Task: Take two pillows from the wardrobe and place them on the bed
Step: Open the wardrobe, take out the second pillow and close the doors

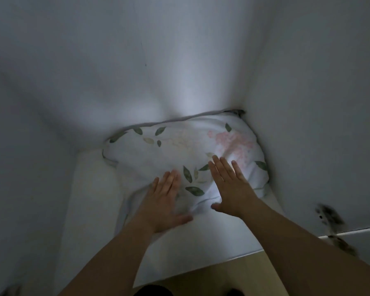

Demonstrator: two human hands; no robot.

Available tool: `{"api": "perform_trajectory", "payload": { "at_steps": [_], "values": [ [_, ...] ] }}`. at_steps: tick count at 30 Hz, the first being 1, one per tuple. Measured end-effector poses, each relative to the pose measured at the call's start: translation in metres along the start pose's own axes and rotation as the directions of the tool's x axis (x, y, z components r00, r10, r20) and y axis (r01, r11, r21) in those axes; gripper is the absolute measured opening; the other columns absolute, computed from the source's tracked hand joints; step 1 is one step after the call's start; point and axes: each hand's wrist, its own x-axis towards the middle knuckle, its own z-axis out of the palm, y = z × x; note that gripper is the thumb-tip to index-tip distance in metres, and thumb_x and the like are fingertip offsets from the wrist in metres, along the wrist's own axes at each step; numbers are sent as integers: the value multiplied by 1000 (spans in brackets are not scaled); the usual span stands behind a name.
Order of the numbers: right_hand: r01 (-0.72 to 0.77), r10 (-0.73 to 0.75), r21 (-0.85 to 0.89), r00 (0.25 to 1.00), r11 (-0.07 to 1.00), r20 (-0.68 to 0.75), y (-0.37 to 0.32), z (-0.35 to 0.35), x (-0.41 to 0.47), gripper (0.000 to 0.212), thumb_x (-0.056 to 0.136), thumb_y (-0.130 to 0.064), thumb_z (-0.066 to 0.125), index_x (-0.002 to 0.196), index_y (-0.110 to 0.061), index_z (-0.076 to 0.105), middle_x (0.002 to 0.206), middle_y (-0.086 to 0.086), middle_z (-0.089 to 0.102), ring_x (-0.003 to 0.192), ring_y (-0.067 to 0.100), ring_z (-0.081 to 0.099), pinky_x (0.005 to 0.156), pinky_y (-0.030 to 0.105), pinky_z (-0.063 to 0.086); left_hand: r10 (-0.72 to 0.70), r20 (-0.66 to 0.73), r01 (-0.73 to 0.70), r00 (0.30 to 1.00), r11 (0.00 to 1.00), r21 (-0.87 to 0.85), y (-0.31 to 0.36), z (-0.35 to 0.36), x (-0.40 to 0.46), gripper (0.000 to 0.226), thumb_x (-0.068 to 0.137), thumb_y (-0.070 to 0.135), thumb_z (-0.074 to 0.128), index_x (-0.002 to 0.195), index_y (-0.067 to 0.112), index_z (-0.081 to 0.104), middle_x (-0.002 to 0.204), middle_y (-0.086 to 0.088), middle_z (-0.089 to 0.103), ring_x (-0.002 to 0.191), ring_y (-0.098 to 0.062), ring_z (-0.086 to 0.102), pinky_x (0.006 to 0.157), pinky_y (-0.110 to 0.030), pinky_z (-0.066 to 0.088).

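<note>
Nearest the camera, a strip of pale yellowish floor (pixel 233 274) shows below the front edge of a white shelf (pixel 201 248), with something dark at the bottom edge of the view, too cut off to identify. Two bare forearms reach forward and up from the lower corners over that shelf. Left hand (pixel 165 201): palm down, fingers together and extended, thumb splayed out toward the right, blurred; it lies flat on the near left part of the pillow (pixel 158 154), grasping nothing. Right hand (pixel 229 186): palm down, fingers slightly spread and straight, thumb pointing left, resting flat on the pillow's near right part; nothing pinched or gripped. Between the two hands the fabric bunches into soft folds. The pillow is white with green leaf prints and a faded pink flower patch toward its far right; it lies on the shelf inside the wardrobe, pushed into the far right corner, its right edge touching the side wall (pixel 308 103) and its far edge against the back wall (pixel 158 60). A grey piped seam runs along its far edge. Only one pillow is visible. Left of it, bare shelf. Dark smudges (pixel 329 214) mark the right panel's near edge, blurred. The walls are plain white, dim, brightest just behind the pillow.
</note>
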Motion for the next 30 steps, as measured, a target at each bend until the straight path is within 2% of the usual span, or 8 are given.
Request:
{"api": "perform_trajectory", "payload": {
  "at_steps": [3,7,10,13,18,26,28,30],
  "values": [
    [-2,2,-5,999,1000,38,8,57,25,130,73,-70,60,138,-14,-37,152,9,-37,140,26,-33,114,46,-22,-18,3,18,1000,998,68,-18,55,22,123,61,96,19,144,21,-30,155,0,-28,142,-16,-28,116,-44,-14],
    [-34,37,-51,998,998,50,19,97,56,134,70,-61,70,144,-12,-31,153,12,-34,143,29,-28,116,48,-18,-79,-64,87,995,988,124,-29,86,54,126,56,96,29,147,27,-23,158,-4,-24,145,-25,-20,111,-63,-12],
    [-54,56,-70,998,996,24,20,115,82,122,77,-58,61,144,-15,-31,153,12,-35,143,29,-29,117,50,-15,-161,-95,173,982,977,122,-36,99,80,125,51,98,28,148,34,-19,159,-4,-21,145,-29,-18,104,-73,-9],
    [-87,87,-47,996,995,10,16,126,102,127,71,-72,57,144,-15,-30,155,12,-31,144,29,-25,118,51,-9,-205,-81,214,975,968,127,-49,109,95,130,45,99,30,143,38,-28,158,-3,-25,144,-29,-21,100,-76,-9],
    [-86,85,-9,996,996,-15,14,137,134,117,79,-69,51,144,-14,-29,158,9,-24,147,26,-18,118,49,-13,-226,-34,228,974,964,134,-76,120,109,133,47,92,45,142,38,-31,159,3,-22,145,-25,-18,103,-75,-3],
    [-82,84,-28,992,996,96,-2,137,139,74,90,-30,52,152,-13,16,158,8,22,146,24,20,122,44,5,-267,41,254,963,947,197,-73,118,122,80,88,65,36,150,37,-7,162,4,-3,148,-24,-4,107,-73,3],
    [-93,95,-16,989,995,114,-8,123,130,65,87,-22,55,147,-14,31,151,7,37,138,25,36,119,43,21,-266,119,244,957,954,173,-65,107,114,77,90,58,41,151,36,0,162,4,4,148,-24,1,108,-71,7],
    [-82,82,-9,985,997,152,-18,101,114,45,87,-18,58,131,-15,53,133,6,56,119,24,56,103,40,43,-261,200,245,945,964,99,-55,92,98,79,86,56,49,150,37,6,158,5,15,146,-23,11,109,-67,14]
  ]
}}
